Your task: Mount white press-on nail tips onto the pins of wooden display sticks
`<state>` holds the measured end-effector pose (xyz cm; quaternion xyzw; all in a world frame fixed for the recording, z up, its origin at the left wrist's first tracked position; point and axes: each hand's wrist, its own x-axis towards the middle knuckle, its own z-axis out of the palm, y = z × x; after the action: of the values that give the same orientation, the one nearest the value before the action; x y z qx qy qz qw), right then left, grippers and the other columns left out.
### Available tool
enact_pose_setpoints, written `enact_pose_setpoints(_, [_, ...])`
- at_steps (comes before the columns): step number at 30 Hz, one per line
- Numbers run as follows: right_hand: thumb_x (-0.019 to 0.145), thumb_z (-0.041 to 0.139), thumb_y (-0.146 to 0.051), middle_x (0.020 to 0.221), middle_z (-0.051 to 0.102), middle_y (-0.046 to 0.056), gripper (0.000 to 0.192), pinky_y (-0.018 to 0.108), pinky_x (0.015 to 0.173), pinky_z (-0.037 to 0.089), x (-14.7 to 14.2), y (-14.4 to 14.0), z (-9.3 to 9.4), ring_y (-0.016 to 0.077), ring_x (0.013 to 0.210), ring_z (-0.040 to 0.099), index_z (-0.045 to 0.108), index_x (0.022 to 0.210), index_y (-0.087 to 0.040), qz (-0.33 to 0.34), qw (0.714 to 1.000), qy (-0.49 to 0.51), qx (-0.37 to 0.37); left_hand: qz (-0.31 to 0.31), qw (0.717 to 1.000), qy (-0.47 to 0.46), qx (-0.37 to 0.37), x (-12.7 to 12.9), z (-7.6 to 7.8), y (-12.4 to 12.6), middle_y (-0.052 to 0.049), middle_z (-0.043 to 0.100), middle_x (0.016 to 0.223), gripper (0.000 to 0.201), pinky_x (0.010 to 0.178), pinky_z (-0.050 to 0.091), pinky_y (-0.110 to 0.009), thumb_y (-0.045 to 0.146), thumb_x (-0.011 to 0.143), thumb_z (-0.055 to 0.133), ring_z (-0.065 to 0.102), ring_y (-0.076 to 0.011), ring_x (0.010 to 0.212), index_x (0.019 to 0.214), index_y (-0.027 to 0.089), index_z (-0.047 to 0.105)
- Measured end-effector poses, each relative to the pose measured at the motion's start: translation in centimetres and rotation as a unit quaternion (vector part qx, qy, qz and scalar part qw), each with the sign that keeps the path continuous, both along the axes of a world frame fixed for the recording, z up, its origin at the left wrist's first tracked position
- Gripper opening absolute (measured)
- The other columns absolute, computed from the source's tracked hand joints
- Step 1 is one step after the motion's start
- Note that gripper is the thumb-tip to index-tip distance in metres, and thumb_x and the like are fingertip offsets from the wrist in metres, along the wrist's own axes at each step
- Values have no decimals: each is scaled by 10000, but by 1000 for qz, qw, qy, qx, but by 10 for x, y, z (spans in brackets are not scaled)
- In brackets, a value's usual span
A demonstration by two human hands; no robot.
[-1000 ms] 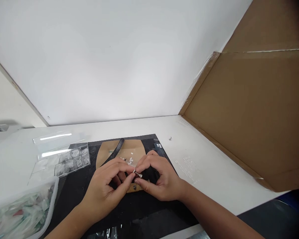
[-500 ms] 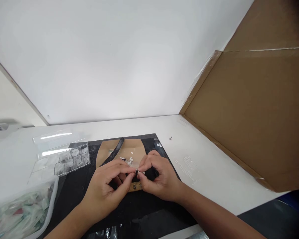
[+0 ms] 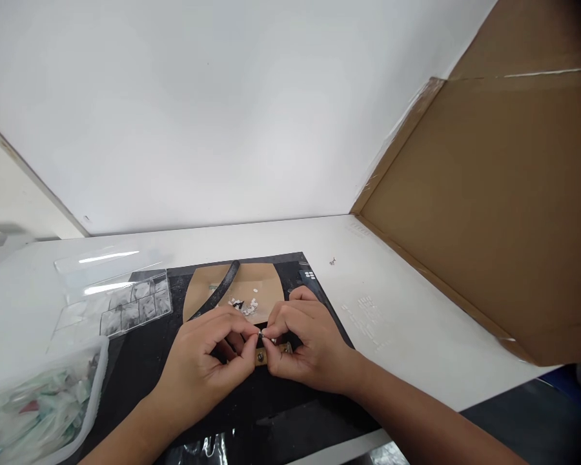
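A white table (image 3: 416,310) runs across the view, backed by a white wall, with a large sheet of brown cardboard (image 3: 503,194) standing along its right side. A black work mat (image 3: 140,368) covers the near middle of the table, and both hands work over it. On the mat's far half lies a tan, fan-shaped leather piece (image 3: 266,287), with a dark strap (image 3: 223,290) slanting across its left part and a small scatter of pale bits (image 3: 244,305) near its lower edge. At the left edge of the mat sits a clear plastic compartment box (image 3: 135,307) with its lid open behind it, and nearer the camera, at the far left, a translucent tub (image 3: 39,407) holds a mass of small packets. The left hand (image 3: 206,368) and the right hand (image 3: 303,345) meet at the middle of the mat, thumbs and forefingers pinched together, fingertips touching. Between them they grip a tiny silvery part (image 3: 261,333); which hand carries most of it cannot be told. Just below the fingertips lies a narrow tan strip (image 3: 267,354) with a small metal stud, partly covered by the right fingers. A tiny dark speck (image 3: 332,261) rests on the bare table right of the mat.
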<state>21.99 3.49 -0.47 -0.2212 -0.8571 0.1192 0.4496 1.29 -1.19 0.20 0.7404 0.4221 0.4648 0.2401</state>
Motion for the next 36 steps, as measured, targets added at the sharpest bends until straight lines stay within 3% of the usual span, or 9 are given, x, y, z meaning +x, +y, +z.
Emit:
enact_pose_setpoints(13, [875,681,-161,673,646,-92,155,345,744,357,1,-2,2,103,597,652,540,857,-222,-2,1000,-14,-13,6,1000,9,22,-1,1,0,-16,712,821,128,502,583,-164,101,897,695,707,-111,650,943,200,761])
enact_pose_setpoints(25, [867,670,-146,690,654,-89,151,334,736,344,2,-3,3,101,596,639,543,883,-227,10,1000,-18,-7,-4,1000,-7,-5,0,7,-2,-2,714,774,142,530,585,-170,76,860,690,698,-107,629,874,201,757])
enact_pose_setpoints(36, [865,671,-155,671,651,-99,140,338,749,360,0,-3,0,103,605,661,558,884,-236,29,998,1,-46,-4,999,-21,-27,1,11,-3,4,729,758,157,515,575,-149,51,822,694,682,-97,622,791,194,749])
